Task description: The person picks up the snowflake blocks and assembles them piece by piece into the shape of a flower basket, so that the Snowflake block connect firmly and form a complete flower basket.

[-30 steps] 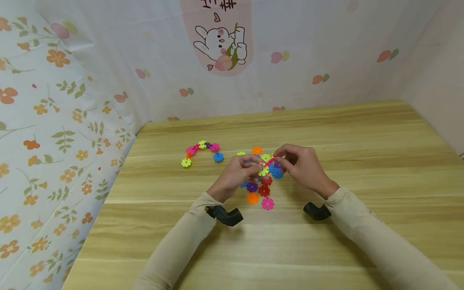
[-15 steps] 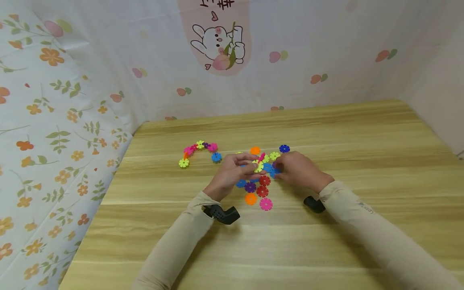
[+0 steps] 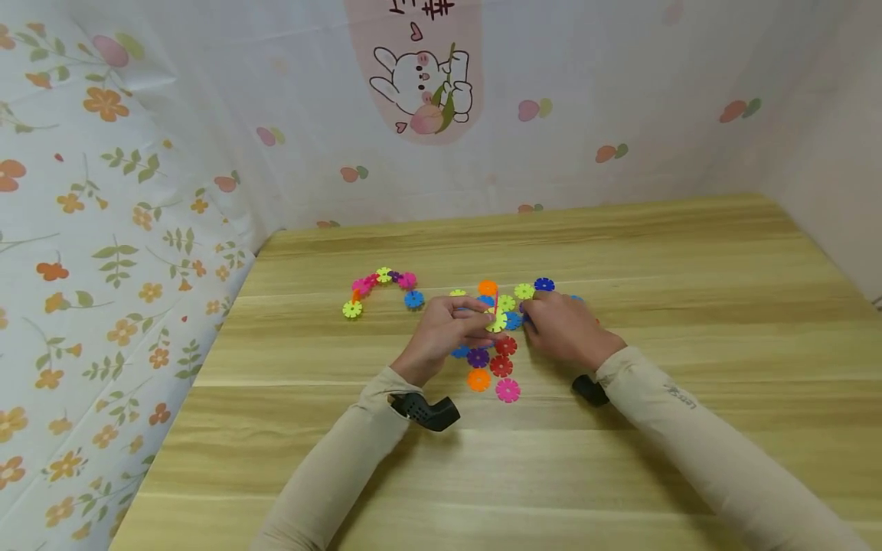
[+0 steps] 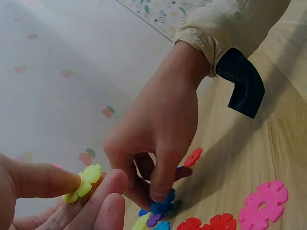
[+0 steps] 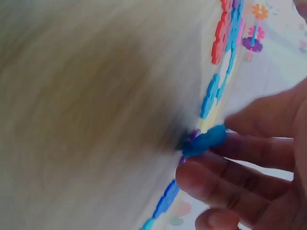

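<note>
My left hand (image 3: 444, 333) pinches a yellow flower-shaped plastic disc (image 3: 496, 320) between thumb and fingers. In the head view, a pink disc (image 3: 496, 300) rises edge-on from the yellow one's slot. To the right, my right hand (image 3: 566, 325) reaches down to the loose discs. Its thumb and fingertips pinch a blue flower disc (image 5: 206, 141), seen tilted at the tabletop in the right wrist view. A purple disc (image 4: 154, 219) lies just below these fingertips in the left wrist view.
Between and below the hands lie loose discs, among them red (image 3: 501, 366), orange (image 3: 478, 379) and pink (image 3: 508, 390). A curved chain of joined discs (image 3: 383, 275) rests to the left on the wooden table (image 3: 427, 474). Patterned cloth (image 3: 565, 153) hangs behind the table's far edge.
My right hand has let go of the pink disc, moved down to the right among the loose discs and taken a blue one. The left hand keeps the joined yellow and pink discs.
</note>
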Motion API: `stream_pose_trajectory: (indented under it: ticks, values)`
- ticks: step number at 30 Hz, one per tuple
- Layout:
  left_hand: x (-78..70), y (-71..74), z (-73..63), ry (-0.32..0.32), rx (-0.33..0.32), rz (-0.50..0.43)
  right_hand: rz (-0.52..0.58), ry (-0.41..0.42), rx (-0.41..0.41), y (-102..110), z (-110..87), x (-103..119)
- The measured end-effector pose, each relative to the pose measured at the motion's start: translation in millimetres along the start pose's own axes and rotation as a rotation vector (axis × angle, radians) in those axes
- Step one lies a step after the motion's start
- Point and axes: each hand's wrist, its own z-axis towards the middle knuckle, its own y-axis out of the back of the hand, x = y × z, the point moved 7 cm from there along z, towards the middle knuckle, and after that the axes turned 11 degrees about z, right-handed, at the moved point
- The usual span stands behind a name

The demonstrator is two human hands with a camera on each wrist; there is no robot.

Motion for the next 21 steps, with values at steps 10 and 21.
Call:
stream_pose_trajectory:
  ticks: [10, 21]
  values:
    - [3.4, -4.8, -0.1, 0.038, 0.031, 0.019, 0.111, -0.019, -0.068, 13, -3.0, -12]
    - [0.8, -7.6, 3.6, 0.015, 0.033, 0.0, 0.742, -0.168, -0.061, 26, -8.8, -26]
